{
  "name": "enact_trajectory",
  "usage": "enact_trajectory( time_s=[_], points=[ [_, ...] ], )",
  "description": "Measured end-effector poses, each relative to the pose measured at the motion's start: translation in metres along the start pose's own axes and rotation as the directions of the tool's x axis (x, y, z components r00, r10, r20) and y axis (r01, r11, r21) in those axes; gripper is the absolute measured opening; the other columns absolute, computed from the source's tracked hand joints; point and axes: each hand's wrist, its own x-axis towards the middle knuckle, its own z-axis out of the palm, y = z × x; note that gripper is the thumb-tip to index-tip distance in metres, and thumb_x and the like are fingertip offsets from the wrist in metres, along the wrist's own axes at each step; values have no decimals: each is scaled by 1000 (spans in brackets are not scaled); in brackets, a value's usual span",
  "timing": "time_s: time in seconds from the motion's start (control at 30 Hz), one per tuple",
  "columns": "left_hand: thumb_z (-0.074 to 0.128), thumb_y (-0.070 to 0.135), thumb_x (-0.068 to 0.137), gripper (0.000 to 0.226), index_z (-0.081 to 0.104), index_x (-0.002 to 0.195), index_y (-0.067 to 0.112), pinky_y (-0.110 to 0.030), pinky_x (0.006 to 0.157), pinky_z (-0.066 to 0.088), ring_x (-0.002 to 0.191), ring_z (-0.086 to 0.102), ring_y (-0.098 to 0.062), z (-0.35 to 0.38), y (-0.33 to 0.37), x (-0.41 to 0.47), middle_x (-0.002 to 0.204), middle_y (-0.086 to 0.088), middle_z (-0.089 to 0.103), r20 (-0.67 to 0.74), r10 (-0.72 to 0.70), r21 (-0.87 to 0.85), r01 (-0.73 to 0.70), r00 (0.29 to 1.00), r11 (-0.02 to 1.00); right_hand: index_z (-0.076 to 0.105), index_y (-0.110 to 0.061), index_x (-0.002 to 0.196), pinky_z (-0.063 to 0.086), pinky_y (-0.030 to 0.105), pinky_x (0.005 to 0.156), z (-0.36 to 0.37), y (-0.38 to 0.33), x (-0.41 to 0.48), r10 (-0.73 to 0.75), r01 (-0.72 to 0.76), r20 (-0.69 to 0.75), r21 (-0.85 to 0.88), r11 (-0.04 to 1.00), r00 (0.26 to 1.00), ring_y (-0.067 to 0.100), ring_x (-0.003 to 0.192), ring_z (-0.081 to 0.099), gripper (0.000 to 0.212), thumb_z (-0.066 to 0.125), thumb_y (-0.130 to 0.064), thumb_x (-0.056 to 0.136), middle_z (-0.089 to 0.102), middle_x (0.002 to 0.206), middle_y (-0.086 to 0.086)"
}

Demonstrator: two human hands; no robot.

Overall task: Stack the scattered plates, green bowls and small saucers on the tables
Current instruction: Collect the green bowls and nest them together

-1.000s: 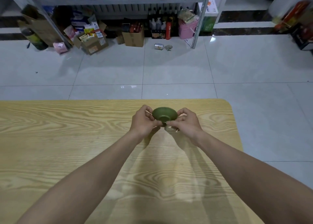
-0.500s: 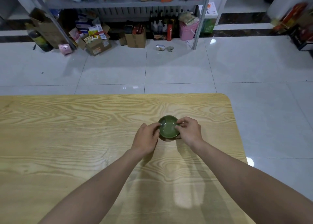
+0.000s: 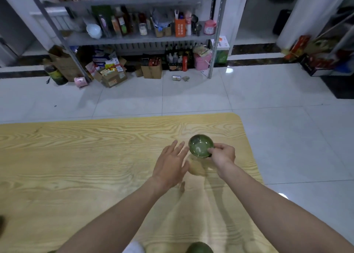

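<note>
Green bowl (image 3: 200, 146) sits at ten o'clock of the right hand (image 3: 223, 155), which pinches its rim. The left hand (image 3: 170, 164), at eight o'clock, is spread and released.

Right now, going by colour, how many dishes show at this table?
Green: 2, the green bowl in the grip of the right hand, and a rounded green piece cut off at the bottom edge.
White: 1, a white piece cut off at the bottom edge; whether it is a dish cannot be told.
Total: 3
</note>
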Motion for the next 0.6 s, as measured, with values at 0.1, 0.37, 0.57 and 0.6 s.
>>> enact_trajectory(
  time_s=[0.1, 0.37, 0.57, 0.6],
  points=[
    [36, 40, 102, 55, 27, 153, 20, -37, 121, 11, 151, 8, -22, -7, 16, -37, 162, -1, 20, 24, 30, 21, -31, 999, 999, 64, -11, 80, 61, 35, 65, -20, 7, -43, -28, 28, -1, 77, 997, 1000, 31, 74, 72, 20, 67, 9, 81, 69, 98, 17],
    [37, 40, 102, 55, 29, 152, 18, -39, 118, 16, 151, 10, -23, -27, 42, -142, 162, -2, 20, -31, 130, 50, -128, 991, 991, 63, 0, 106, 56, 24, 46, -77, 64, -165, 2, 27, -119, 246, 969, 993, 33, 75, 70, 27, 66, 11, 82, 63, 115, 21],
    [36, 40, 102, 54, 31, 152, 19, -39, 118, 17, 151, 12, -24, -36, 63, -202, 162, -3, 22, -40, 189, 34, -188, 981, 982, 60, 1, 108, 58, 27, 53, -113, 93, -227, 17, 36, -171, 301, 953, 985, 28, 69, 68, 29, 65, 13, 82, 60, 119, 21],
    [37, 40, 102, 53, 32, 151, 19, -39, 118, 17, 150, 13, -25, -36, 66, -208, 162, -3, 22, -44, 191, 25, -190, 981, 982, 60, 1, 107, 58, 27, 53, -120, 96, -233, 14, 42, -176, 309, 950, 984, 29, 70, 68, 29, 65, 13, 82, 59, 120, 21]
  ],
)
